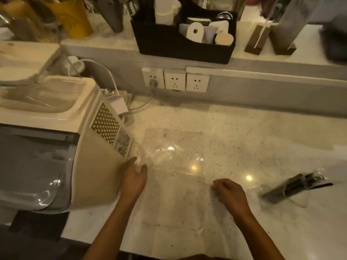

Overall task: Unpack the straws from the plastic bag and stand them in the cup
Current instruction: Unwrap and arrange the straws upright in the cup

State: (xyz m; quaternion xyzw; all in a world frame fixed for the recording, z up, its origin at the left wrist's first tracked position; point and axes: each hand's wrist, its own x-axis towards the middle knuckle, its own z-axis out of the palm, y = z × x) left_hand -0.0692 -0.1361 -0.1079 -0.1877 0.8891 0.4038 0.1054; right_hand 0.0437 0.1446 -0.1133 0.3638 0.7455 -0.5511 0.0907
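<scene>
The bench (244,132), pale speckled stone, fills the middle of the view. At its left stands a cream machine (62,147) with a vented side and a smoky front cover. On the far shelf sits a black caddy (180,47) with paper cups and lids, and below it is a row of wall sockets (175,79).

A clear plastic bag (174,158) lies flat on the bench between the two hands, so transparent that only its edges and glare show. I cannot tell whether any straws remain in it.

At the right, well apart from the bag, a clear cup (281,192) seems to lie on its side with dark straws (298,182) in it. Their long axis runs from near-left to far-right. Blur hides the details.

The left hand (134,177) rests at the bag's left edge, beside the machine, its fingers (143,168) loosely extended; whether they pinch the film I cannot tell. The right hand (230,194) sits at the bag's near-right corner, fingers curled under, apparently pinching the plastic.

The cup and straws lie to the right of both hands, so the right hand is the nearer. Reaching sideways to the right would meet the bundle near its lower end, and the cup would need setting upright.
</scene>
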